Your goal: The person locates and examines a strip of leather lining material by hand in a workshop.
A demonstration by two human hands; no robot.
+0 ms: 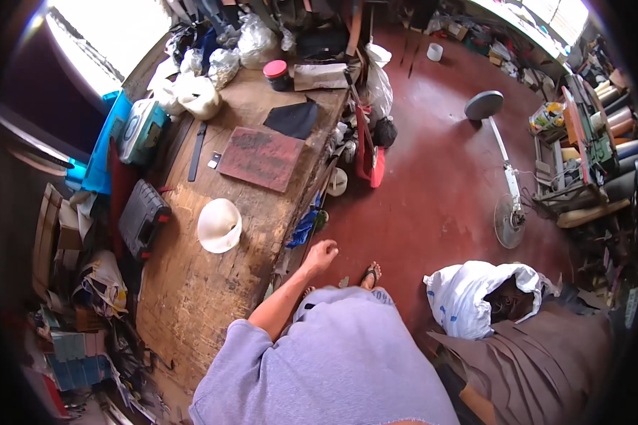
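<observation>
The left hand [322, 256] hangs half-open, apparently empty, beside the table [184, 304], a white rounded object [218, 225] at its ten o'clock. The right hand's state cannot be told.

Worktop [184, 297]: rough, scuffed wood
Tool case [143, 218]: hard, matt plastic
Floor [418, 212]: smooth, faintly glossy
Shirt [340, 361]: matt cloth
Jar lid [275, 69]: smooth plastic

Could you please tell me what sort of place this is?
Probably a workshop, perhaps for leather goods: a worn wooden workbench, overlapping brown sheets, and what look like rolls of material.
</observation>
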